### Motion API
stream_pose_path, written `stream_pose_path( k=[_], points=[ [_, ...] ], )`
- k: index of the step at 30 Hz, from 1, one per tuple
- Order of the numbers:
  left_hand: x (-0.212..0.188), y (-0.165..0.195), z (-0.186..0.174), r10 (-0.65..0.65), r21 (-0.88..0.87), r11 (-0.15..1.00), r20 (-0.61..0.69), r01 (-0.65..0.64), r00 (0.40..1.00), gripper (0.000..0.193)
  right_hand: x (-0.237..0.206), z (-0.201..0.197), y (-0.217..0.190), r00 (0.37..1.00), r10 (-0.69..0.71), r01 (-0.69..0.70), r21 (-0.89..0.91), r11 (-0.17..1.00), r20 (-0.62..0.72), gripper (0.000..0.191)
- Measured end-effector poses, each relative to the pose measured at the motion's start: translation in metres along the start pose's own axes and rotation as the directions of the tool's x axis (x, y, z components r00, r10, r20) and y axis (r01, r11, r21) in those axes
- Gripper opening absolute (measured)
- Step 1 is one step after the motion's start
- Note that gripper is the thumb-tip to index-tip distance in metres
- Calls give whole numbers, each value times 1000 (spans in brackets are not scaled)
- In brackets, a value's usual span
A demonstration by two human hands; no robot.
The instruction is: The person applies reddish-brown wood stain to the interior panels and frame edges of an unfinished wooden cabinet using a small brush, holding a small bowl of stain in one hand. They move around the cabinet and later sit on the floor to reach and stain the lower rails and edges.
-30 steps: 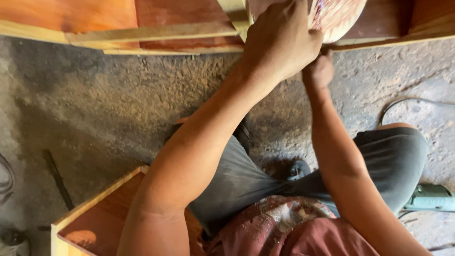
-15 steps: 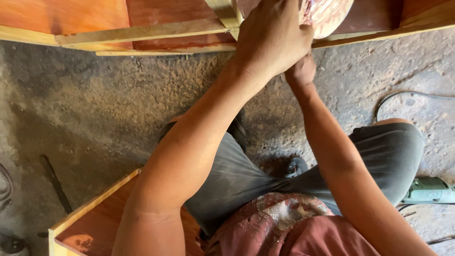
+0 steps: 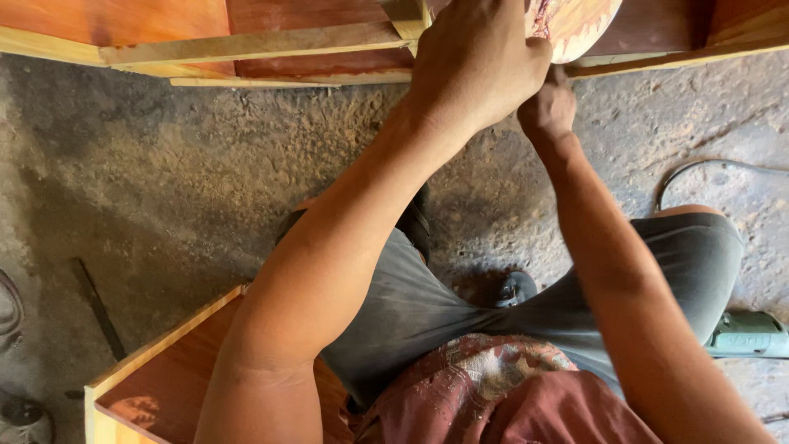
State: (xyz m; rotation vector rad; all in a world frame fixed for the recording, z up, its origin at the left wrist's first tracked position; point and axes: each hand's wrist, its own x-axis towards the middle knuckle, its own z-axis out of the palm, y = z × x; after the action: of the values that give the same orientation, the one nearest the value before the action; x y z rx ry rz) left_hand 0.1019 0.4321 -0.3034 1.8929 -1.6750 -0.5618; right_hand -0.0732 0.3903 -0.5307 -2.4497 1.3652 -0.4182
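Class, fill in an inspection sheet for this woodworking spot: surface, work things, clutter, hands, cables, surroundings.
Surface: dusty concrete floor, sawdust scattered.
Work things: reddish wooden frame along the top; round patterned piece at its edge.
Clutter: wooden box lower left; dark strip on the floor.
Hands: left hand pressed on the frame and round piece; right hand closed below the round piece.
Cables: grey cord at right.
Surroundings: green power tool at right.
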Motion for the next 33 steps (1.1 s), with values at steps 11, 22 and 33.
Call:
stream_pose_path(
  k=[11, 22, 33],
  points=[
    [-5, 6, -7, 43, 34, 999, -132, -39, 990, 40, 83, -27, 50, 863, -432, 440, 34, 898, 262, 47],
    [3, 12, -17, -69, 80, 995, 42, 65, 997, 33, 90, -41, 43, 816, -409, 181, 493, 851, 407, 51],
    [2, 4, -19, -19, 40, 999, 66, 16, 998, 48, 82, -42, 50, 864, -423, 328, 330, 885, 275, 53]
  ],
)
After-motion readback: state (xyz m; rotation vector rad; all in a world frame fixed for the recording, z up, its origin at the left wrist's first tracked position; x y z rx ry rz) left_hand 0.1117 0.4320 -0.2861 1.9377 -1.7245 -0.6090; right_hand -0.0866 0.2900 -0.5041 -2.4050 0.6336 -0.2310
